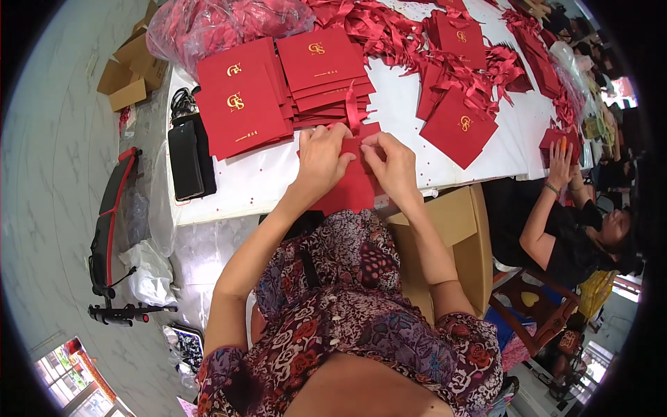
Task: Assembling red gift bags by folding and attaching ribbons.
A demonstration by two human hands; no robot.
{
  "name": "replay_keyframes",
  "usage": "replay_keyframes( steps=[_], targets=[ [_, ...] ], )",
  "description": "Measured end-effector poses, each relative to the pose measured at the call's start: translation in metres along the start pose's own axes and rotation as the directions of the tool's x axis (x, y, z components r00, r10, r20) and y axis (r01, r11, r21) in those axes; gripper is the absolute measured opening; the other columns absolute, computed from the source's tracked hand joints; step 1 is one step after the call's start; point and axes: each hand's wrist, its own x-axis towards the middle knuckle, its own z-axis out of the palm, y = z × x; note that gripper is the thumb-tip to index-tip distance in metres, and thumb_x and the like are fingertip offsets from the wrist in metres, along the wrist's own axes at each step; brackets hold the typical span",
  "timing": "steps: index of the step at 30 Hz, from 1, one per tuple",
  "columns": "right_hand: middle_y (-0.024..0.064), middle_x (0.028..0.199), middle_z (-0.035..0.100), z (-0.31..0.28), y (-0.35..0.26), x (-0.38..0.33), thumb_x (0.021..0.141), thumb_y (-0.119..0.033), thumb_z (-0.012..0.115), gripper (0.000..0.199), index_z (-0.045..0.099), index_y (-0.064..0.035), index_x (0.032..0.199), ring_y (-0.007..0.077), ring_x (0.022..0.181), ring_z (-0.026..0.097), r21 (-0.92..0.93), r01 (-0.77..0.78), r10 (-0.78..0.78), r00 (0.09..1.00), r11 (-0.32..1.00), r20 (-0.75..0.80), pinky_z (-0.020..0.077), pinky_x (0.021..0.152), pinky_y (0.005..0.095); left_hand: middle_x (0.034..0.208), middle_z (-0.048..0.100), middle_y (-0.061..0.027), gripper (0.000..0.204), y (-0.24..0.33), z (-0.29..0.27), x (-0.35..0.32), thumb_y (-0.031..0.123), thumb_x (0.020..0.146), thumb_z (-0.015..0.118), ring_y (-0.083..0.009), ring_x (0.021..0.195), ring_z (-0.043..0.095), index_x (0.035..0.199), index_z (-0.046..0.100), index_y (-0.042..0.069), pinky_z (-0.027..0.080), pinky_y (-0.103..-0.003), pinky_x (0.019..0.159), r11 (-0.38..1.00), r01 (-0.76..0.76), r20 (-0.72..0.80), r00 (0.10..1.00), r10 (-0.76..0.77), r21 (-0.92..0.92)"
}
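Observation:
At the table's near edge, a red paper bag hangs partly over my lap, and a red ribbon stands up from its far side. My left hand is closed on the bag's upper left part, fingers curled over it. My right hand pinches the bag's upper right edge between thumb and fingers; whether ribbon is in that pinch is hidden. Just beyond my hands lie stacks of flat red bags with gold print, and another stack beside them.
Ribboned red bags and loose red ribbons cover the white table's far side. A black phone lies at left. An open cardboard box stands by my right side. At right, a co-worker's hands hold red bags.

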Motion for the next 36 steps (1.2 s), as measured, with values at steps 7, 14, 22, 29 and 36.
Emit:
replay_keyframes(
  steps=[7, 14, 22, 29, 36],
  targets=[
    [0.0152, 0.083, 0.066, 0.009, -0.004, 0.0, 0.087, -0.006, 0.068, 0.009, 0.062, -0.0014, 0.09, 0.0327, 0.074, 0.066, -0.082, 0.108, -0.112, 0.992, 0.991, -0.052, 0.0516, 0.067, 0.0413, 0.093, 0.071, -0.0078, 0.029, -0.003, 0.0, 0.006, 0.014, 0.079, 0.078, -0.0267, 0.092, 0.066, 0.105, 0.066, 0.009, 0.036, -0.04, 0.091, 0.847, 0.313, 0.202, 0.948, -0.247, -0.429],
    [0.015, 0.083, 0.066, 0.013, -0.006, -0.005, 0.086, -0.005, 0.071, 0.015, 0.059, -0.0006, 0.095, 0.0343, 0.074, 0.067, -0.095, 0.142, -0.151, 0.984, 0.985, -0.097, 0.0526, 0.065, 0.0413, 0.097, 0.072, -0.0069, 0.023, 0.009, -0.006, -0.002, 0.013, 0.082, 0.074, -0.0244, 0.092, 0.064, 0.104, 0.067, 0.01, 0.036, -0.039, 0.091, 0.979, 0.107, 0.048, 0.994, -0.1, -0.172],
    [0.0084, 0.079, 0.065, 0.001, -0.009, 0.002, 0.08, -0.011, 0.081, 0.015, 0.07, -0.0016, 0.084, 0.0189, 0.066, 0.065, -0.028, -0.018, 0.018, 1.0, 0.999, 0.02, 0.0515, 0.062, 0.0322, 0.081, 0.069, -0.0108, 0.022, 0.008, -0.017, 0.0, 0.01, 0.081, 0.07, -0.0285, 0.082, 0.063, 0.102, 0.065, 0.011, 0.036, -0.04, 0.081, 0.982, 0.038, 0.069, 0.997, -0.025, -0.184],
    [0.0031, 0.084, 0.062, -0.001, 0.012, 0.013, 0.087, -0.007, 0.075, 0.009, 0.072, 0.0011, 0.091, 0.0074, 0.074, 0.059, 0.372, -0.093, 0.063, 0.994, 0.924, 0.092, 0.0466, 0.066, 0.024, 0.077, 0.066, -0.0092, 0.02, 0.002, -0.028, 0.005, 0.01, 0.083, 0.069, -0.0289, 0.079, 0.062, 0.101, 0.063, 0.009, 0.036, -0.041, 0.081, 0.967, 0.022, 0.15, 0.989, 0.017, -0.253],
    [-0.0003, 0.065, 0.063, -0.027, 0.034, 0.044, 0.093, -0.018, 0.069, 0.023, 0.073, 0.0029, 0.085, 0.004, 0.064, 0.05, 0.219, -0.226, 0.044, 0.784, 0.949, 0.619, 0.0412, 0.058, 0.0266, 0.085, 0.065, -0.0045, 0.018, 0.015, -0.028, 0.001, 0.012, 0.083, 0.072, -0.0229, 0.084, 0.058, 0.099, 0.065, 0.01, 0.038, -0.038, 0.087, 0.949, -0.317, 0.033, 0.948, 0.316, 0.006]
  ],
)
